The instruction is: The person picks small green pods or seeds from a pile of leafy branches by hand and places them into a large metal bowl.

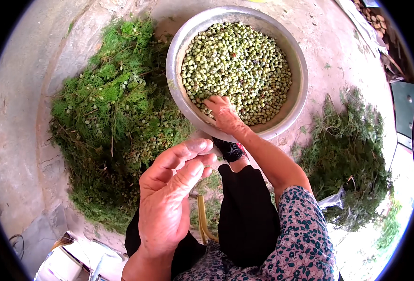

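Observation:
A wide metal basin (301, 96) holds a heap of small round green cones (237, 65), a few of them brownish. My right hand (225, 114) reaches over its near rim, with the fingers apart and resting on the cones at the near left; some fingertips are hidden. Closer to me, my left hand (169, 187) is raised in the air, loosely cupped and open. Its thumb stands a little off the curled fingers, and nothing shows between them. Left of the basin lies a big pile of green conifer branches (113, 107), with pale cones among the sprigs.
A smaller, darker heap of branches (347, 154) lies at the right, beside a scrap of clear plastic (332, 200). My black-trousered knees (246, 210) are below the basin. A white object (61, 264) stands at the lower left. Brown pieces (373, 21) are piled at the far right.

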